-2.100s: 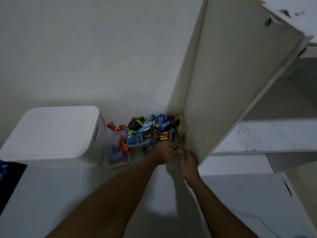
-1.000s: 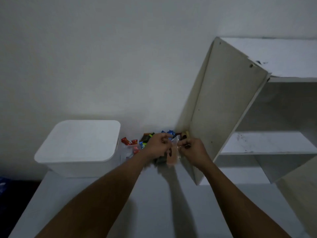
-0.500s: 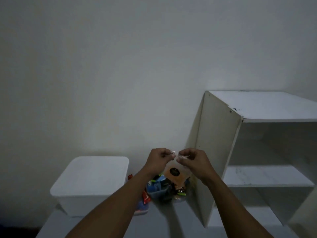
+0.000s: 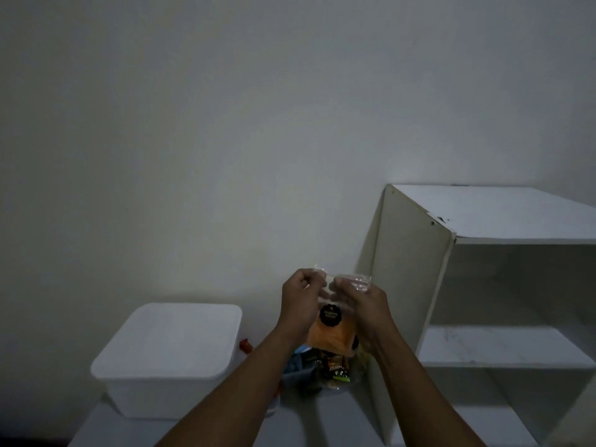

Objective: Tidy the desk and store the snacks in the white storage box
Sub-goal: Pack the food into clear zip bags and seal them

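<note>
Both hands hold up a clear plastic snack bag (image 4: 332,330) with orange contents and a round black label, raised in front of the wall. My left hand (image 4: 300,298) pinches its top left edge and my right hand (image 4: 361,301) pinches its top right edge. Below the bag, a pile of wrapped snacks (image 4: 332,366) lies on the desk, partly hidden by my arms. The white storage box (image 4: 171,353) stands at the left with its lid on.
A white open shelf unit (image 4: 483,301) stands at the right, its side panel right beside the snack pile. A red wrapped snack (image 4: 246,345) shows next to the box. The pale desk top (image 4: 322,421) runs toward me between the box and shelf.
Both hands picked the clear bag out of the snack pile and lifted it up high. The view tilted upward, showing more wall and the shelf top.
</note>
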Motion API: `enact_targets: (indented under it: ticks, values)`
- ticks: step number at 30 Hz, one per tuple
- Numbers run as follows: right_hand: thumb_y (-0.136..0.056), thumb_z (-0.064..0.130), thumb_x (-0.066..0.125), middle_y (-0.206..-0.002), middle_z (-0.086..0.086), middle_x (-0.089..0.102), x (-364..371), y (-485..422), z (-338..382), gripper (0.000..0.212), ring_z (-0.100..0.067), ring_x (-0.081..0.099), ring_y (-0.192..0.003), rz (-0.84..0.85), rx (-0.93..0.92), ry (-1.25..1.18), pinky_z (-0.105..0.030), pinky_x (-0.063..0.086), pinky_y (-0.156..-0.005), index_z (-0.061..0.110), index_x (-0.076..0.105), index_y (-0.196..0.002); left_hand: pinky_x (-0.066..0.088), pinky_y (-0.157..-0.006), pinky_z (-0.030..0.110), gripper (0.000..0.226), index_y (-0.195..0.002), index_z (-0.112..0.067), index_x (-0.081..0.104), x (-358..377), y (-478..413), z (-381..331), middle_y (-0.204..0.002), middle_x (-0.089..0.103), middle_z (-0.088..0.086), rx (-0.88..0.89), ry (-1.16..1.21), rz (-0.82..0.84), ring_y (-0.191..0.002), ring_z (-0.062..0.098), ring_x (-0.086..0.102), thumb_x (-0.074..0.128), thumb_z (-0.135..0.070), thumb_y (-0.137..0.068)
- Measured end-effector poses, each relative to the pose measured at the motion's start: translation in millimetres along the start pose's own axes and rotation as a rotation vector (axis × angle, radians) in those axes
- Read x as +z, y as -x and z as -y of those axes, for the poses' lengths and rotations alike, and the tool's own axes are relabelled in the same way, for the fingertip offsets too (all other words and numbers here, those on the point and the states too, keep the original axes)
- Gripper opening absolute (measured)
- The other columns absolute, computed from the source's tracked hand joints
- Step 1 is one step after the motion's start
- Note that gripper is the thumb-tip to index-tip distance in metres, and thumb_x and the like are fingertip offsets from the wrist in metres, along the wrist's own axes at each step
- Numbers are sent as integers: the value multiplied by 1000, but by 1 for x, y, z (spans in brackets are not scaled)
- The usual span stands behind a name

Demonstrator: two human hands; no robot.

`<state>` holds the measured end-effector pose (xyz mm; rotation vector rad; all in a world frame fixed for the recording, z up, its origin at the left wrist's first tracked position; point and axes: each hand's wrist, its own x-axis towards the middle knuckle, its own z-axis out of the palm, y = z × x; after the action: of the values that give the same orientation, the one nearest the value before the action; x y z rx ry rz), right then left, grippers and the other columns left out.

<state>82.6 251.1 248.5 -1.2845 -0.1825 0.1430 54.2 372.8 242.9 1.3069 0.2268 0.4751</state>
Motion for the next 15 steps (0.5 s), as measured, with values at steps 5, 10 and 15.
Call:
enact_targets:
  ticks: [5, 10, 15]
  values:
    - [-85, 14, 75, -80, -12, 75, 2, 2, 11, 14, -21, 70, -69, 37, -51, 39, -36, 58, -67, 3, 75, -92, 57, -63, 31, 15, -93, -5, 66, 4, 6, -6, -77, 66, 3, -5, 66, 12, -68, 16, 66, 60, -19, -97]
    - [-85, 15, 75, -75, -9, 72, 5, 2, 15, 13, -22, 67, -70, 31, -61, 37, -43, 57, -73, 4, 76, -90, 57, -68, 36, 15, -95, -9, 67, 7, 7, -9, -80, 67, 7, 27, 57, 17, -71, 18, 65, 60, -22, -97]
    - [-84, 22, 75, -74, -10, 71, 3, 4, 15, 17, -24, 66, -71, -12, -76, 74, -44, 55, -74, 5, 76, -85, 57, -69, 36, 16, -97, -8, 65, 11, 10, -11, -82, 69, 8, 42, 34, 38, -71, 17, 67, 58, -22, -99]
